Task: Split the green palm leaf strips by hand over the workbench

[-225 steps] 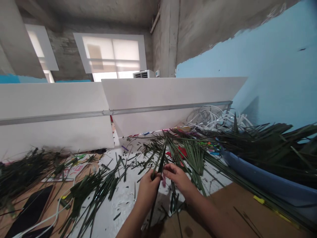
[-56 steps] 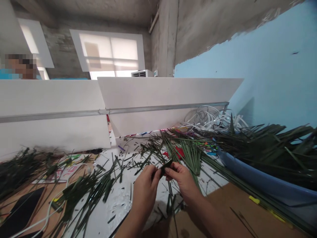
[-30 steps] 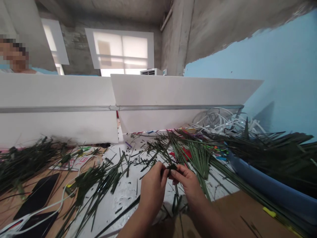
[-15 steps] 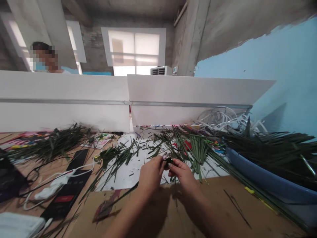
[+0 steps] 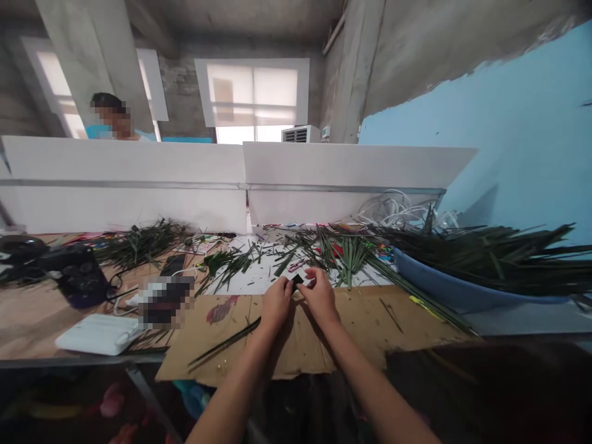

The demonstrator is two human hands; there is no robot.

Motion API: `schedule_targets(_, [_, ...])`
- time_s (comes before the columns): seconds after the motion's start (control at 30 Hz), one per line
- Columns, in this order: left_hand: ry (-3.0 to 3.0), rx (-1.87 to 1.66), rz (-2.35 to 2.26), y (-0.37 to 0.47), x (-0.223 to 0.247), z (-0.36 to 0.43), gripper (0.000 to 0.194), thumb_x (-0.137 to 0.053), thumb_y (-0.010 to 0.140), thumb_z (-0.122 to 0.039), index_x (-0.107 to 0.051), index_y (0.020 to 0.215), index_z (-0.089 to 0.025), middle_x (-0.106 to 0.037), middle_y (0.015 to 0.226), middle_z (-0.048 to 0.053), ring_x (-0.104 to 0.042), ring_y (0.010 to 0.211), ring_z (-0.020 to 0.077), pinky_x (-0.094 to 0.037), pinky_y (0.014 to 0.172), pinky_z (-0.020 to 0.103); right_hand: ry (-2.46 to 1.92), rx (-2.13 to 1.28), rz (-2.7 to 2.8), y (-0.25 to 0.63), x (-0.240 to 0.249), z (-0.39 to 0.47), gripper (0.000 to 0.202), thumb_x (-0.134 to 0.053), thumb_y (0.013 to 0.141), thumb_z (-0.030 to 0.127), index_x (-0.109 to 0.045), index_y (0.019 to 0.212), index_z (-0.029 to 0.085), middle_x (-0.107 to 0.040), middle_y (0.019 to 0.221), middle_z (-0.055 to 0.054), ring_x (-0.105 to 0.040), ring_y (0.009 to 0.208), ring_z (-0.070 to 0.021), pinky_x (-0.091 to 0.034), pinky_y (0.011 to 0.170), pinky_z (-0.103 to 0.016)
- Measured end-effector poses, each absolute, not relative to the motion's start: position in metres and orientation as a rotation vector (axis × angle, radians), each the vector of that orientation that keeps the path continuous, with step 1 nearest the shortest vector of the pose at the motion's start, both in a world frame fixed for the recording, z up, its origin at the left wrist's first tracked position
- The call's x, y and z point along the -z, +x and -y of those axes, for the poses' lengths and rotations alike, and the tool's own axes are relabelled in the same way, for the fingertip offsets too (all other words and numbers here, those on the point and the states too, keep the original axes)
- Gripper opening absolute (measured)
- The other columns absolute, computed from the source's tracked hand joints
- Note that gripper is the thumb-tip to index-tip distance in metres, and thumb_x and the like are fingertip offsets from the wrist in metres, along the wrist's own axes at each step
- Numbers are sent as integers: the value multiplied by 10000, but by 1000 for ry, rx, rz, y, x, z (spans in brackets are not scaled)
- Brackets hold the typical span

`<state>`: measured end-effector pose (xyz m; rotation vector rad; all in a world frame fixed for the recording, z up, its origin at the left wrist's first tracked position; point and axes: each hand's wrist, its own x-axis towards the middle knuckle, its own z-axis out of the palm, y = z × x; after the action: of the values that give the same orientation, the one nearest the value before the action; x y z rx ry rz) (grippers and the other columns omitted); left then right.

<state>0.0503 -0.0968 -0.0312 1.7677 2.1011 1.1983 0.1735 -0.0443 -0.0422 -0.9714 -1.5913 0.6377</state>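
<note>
Close, careful work at dead centre

We have a dark leaf piece [image 5: 296, 282] between our two hands, near the far edge of a cardboard sheet [image 5: 361, 320]. Our left hand [image 5: 276, 302] seems to pinch its left side; the thumb of our right hand [image 5: 319, 295] comes to its right side with the index finger lifted apart, and we cannot tell whether it grips. We judge the step to be fine handling of this piece; the next move calls for a steady left pinch.

On the cardboard, a long dark strip [image 5: 226, 339] lies at eight o'clock. Loose leaf strips [image 5: 350, 262] lie at two, and a blue basin [image 5: 430, 277] heaped with long leaves [image 5: 499, 253] stands at three. Beyond, we see white panels [image 5: 356, 163] at one, another person [image 5: 113, 117] at ten and a blue wall [image 5: 531, 154] at two.
</note>
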Motion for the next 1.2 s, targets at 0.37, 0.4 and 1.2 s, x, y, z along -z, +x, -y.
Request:
schedule_targets(0.37, [1782,-1436,-1903,46,39,114,292,-382,970,-351,-556,779,-215,-602,720,-4,-547,699,161,-340,627,235,-797,-401,1812,168,36,71,243,-524,779,144,-677,959,198,-680,977,-79,-604,900,-238,-453,876,-374])
schedule_targets(0.4, [1781,-1443,-1888,46,39,114,287,-381,968,-350,-555,782,-216,-599,722,-6,-548,701,161,-345,631,234,-793,-408,1825,169,37,70,257,-520,787,149,-678,984,199,-685,991,-78,-610,900,-234,-460,871,-370])
schedule_targets(1.2, [1747,-1502,-1791,47,41,116,281,-409,952,-383,-581,807,-216,-615,742,-7,-569,734,166,-398,676,246,-760,-674,1845,175,46,59,301,-606,768,253,-751,1030,224,-743,1025,-71,-657,921,-239,-492,861,-371])
